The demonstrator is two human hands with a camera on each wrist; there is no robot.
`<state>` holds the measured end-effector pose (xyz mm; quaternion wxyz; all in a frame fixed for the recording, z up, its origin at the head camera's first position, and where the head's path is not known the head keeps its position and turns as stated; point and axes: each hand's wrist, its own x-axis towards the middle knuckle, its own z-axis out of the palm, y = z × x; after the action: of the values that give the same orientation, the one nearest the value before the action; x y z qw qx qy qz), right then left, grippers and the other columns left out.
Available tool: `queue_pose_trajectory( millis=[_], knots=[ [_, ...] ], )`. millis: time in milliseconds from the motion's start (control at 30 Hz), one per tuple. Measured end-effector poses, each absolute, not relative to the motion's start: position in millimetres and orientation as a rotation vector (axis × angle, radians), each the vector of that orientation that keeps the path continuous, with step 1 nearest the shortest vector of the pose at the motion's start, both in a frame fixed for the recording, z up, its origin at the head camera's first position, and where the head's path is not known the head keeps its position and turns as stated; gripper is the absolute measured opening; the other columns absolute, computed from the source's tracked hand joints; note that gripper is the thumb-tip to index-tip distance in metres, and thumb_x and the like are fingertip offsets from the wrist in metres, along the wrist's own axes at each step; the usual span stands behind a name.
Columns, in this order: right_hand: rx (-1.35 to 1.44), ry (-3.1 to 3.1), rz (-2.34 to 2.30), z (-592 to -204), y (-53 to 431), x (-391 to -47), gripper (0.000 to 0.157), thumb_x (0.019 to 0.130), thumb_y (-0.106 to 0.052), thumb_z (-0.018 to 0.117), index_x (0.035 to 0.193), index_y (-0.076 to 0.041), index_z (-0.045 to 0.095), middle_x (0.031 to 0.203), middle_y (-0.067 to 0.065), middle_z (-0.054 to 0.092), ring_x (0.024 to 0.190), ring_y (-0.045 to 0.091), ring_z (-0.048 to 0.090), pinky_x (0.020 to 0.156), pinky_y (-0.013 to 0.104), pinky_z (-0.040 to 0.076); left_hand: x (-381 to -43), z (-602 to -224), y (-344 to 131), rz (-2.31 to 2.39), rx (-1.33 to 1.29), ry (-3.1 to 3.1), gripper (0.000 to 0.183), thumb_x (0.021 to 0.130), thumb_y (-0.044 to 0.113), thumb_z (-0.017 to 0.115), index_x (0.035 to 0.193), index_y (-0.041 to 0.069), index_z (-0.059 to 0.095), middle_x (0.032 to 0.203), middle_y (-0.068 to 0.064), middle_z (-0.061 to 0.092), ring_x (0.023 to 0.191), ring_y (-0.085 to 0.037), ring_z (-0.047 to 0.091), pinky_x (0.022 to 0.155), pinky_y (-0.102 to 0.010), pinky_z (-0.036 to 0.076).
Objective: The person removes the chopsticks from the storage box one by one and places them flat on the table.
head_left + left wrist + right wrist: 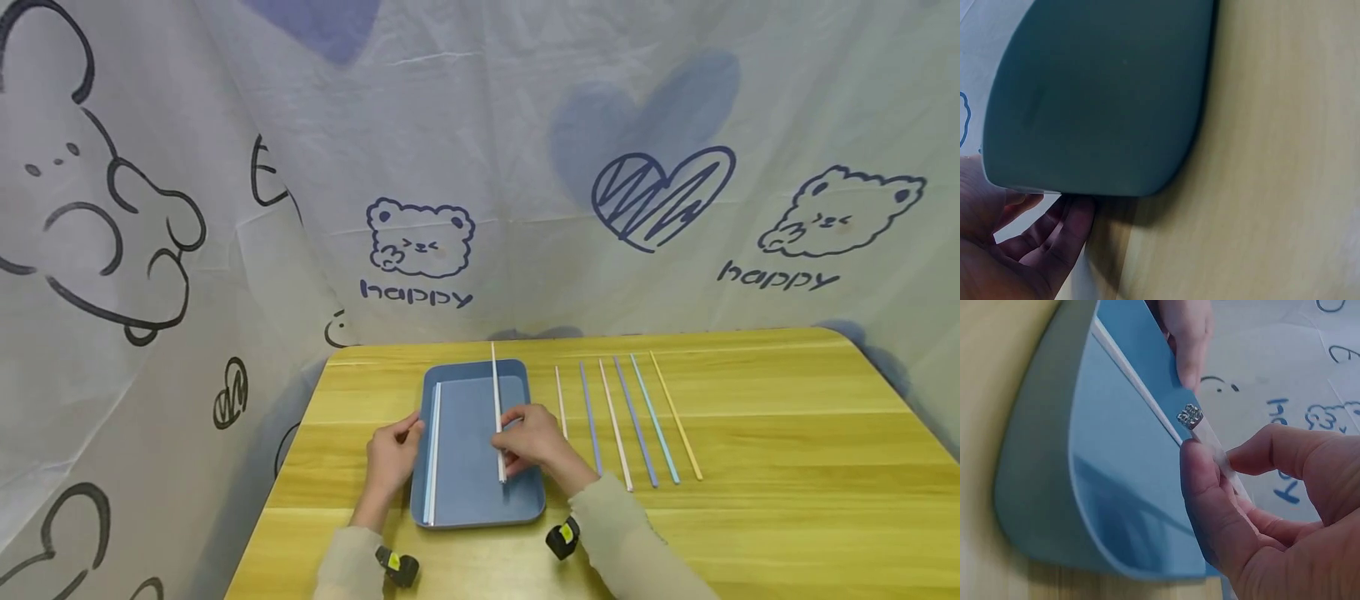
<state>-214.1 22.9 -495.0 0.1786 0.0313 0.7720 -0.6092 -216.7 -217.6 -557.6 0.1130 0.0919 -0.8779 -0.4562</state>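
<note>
A right hand pinches a white stick over the tray, which the left hand apparently grips at nine o'clock; six sticks lie toward three.

White glitter-ended stick in the right hand's pinch, blue tray behind.

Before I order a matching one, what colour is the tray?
Greyish blue; the tray shows best in the head view.

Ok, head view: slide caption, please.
Right hand pinching a slim white stick over a rectangular blue tray, left hand at its edge.
</note>
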Motion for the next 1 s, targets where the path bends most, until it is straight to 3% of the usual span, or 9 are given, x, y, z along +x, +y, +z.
queue_pose_trajectory(
  millis=[567,1000],
  knots=[
    [0.15,2.247,-1.692,-493.6,90.0,-227.2,0.04,0.084,-0.001,0.064,0.124,0.006,0.062,0.073,0.007,0.063,0.054,0.016,0.059,0.053,0.036,0.06,-217.1,-555.6,-216.7,-1.377,0.274,-2.567,0.029,0.103,0.019,0.068,0.129,0.007,0.075,0.122,-0.02,0.077,0.1,-0.026,0.071,0.075,-0.026,0.055],
    [0.236,2.315,-1.635,-499.3,156.3,-223.2,0.045,0.091,-0.006,0.062,0.134,0.007,0.056,0.075,0.007,0.062,0.058,0.017,0.06,0.054,0.034,0.058,-215.7,-554.5,-217.8,-1.377,0.282,-2.575,0.03,0.104,0.02,0.068,0.13,0.008,0.075,0.123,-0.019,0.076,0.103,-0.026,0.071,0.078,-0.029,0.056]
  ],
)
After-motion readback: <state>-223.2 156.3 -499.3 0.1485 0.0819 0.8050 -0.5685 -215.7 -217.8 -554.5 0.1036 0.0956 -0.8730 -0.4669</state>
